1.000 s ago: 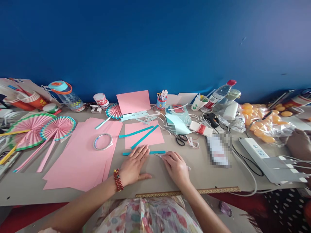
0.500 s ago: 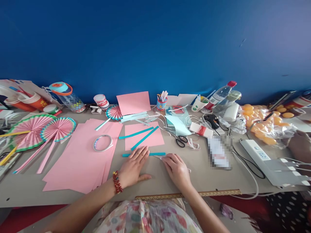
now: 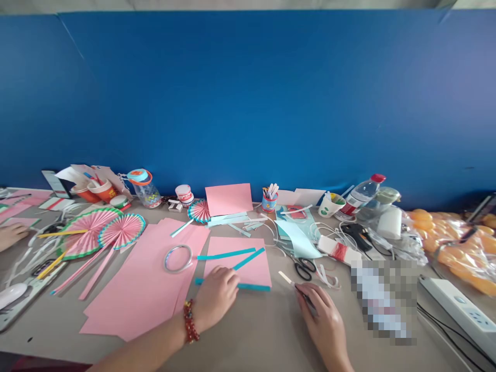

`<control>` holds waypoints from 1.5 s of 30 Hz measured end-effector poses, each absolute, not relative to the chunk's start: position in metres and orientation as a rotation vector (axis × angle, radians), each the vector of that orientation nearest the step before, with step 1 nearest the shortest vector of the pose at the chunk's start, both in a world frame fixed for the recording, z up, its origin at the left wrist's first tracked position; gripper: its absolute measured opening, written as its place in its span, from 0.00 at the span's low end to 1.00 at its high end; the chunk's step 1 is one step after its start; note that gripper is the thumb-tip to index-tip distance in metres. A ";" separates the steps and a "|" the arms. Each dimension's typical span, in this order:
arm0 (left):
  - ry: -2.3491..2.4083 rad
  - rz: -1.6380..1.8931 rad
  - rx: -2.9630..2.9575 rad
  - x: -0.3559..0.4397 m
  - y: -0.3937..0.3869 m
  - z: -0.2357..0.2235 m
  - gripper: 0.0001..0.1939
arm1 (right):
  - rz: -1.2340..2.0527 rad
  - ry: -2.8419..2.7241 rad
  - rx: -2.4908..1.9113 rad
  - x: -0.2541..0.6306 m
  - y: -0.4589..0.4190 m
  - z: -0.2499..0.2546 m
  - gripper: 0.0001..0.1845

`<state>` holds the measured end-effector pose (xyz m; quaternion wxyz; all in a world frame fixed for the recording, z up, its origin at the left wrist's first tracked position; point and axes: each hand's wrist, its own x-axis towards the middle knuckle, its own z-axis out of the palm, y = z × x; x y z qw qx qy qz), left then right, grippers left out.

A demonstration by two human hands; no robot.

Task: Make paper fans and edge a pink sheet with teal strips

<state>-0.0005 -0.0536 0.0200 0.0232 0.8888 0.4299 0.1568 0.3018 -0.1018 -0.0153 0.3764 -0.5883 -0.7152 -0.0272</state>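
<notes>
The teal strip [image 3: 254, 287] now meets the near edge of the pink sheet [image 3: 253, 269], well in from the far edge of the bench [image 3: 267, 336]. My left grip [image 3: 217, 295] bends over it; whether pinching, I cannot tell. My right grip [image 3: 326, 319], closed around a slim tool [image 3: 285, 278], has drawn away from its right end.

Bare table [image 3: 267, 330] is showing between left hand [image 3: 217, 297] and right hand [image 3: 324, 316].
Scissors [image 3: 300, 264] are lying in the way just past the right hand.
</notes>
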 end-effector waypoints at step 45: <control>0.950 0.360 2.917 -0.014 -0.025 0.000 0.24 | 0.036 -2.378 -1.376 0.274 -0.088 -0.002 0.17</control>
